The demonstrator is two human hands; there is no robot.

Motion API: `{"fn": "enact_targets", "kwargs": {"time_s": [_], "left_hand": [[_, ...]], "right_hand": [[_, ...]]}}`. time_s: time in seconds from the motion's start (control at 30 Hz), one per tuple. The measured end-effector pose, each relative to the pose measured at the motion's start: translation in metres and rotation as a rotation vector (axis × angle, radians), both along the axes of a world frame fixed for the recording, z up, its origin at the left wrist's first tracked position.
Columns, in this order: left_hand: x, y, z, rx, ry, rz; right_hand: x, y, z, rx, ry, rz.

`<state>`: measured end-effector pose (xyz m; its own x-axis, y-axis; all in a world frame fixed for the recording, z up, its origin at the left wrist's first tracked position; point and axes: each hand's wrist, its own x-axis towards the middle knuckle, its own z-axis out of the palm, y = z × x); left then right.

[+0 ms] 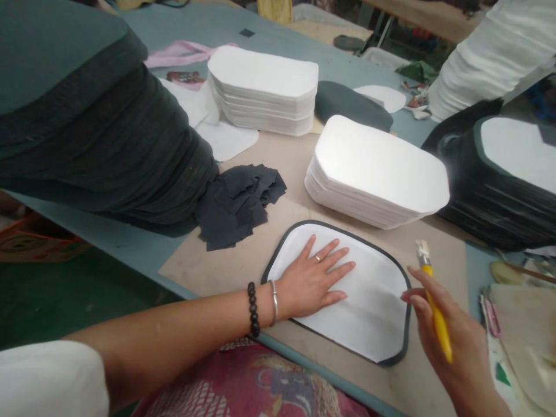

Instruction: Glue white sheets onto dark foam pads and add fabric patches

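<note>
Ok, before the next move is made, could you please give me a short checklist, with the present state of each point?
1. White sheet lies on the dark piece: ok.
2. Dark border even all round: not ok; it shows much thinner along the near edge.
3. Left hand flat on the sheet, fingers spread: ok.
4. Yellow-handled brush in the right hand, bristles off the sheet: ok.
5. Bristles loaded: cannot tell; wetness does not show.
6. Nearer white stack apart from the dark piece: ok, brown board shows between them.
</note>
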<state>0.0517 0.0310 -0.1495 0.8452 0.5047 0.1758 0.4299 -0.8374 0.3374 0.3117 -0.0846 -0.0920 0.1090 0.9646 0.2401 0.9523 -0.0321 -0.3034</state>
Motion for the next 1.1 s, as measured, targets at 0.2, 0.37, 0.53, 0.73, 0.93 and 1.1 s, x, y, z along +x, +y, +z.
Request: {"fn": "enact_targets", "kwargs": {"time_s": [0.2,0.37,0.53,0.73,0.93,1.1], "left_hand": [[-0.004,-0.006,0.017,0.041,0.049,0.028],[-0.004,-0.009,0.019,0.024,0.068,0.039],[-0.004,-0.009,0.018,0.018,0.061,0.042],[-0.003,-0.01,0.018,0.009,0.029,0.036],[-0.041,0.013,0.025,-0.013,-0.091,0.152],[-0.118,0.068,0.03,0.117,-0.033,0.678]], "right_hand": [[0.025,0.038,0.049,0.023,0.161,0.002],[-0.011,0.09,0.043,-0.085,0.35,0.261],[-0.012,0.105,0.033,-0.116,0.346,0.403],[0.025,0.083,0.034,-0.202,0.221,0.277],[-0.007,0.05,0.05,0.082,0.114,0.187],[-0.032,0.018,0.043,0.088,0.227,0.098]]}}
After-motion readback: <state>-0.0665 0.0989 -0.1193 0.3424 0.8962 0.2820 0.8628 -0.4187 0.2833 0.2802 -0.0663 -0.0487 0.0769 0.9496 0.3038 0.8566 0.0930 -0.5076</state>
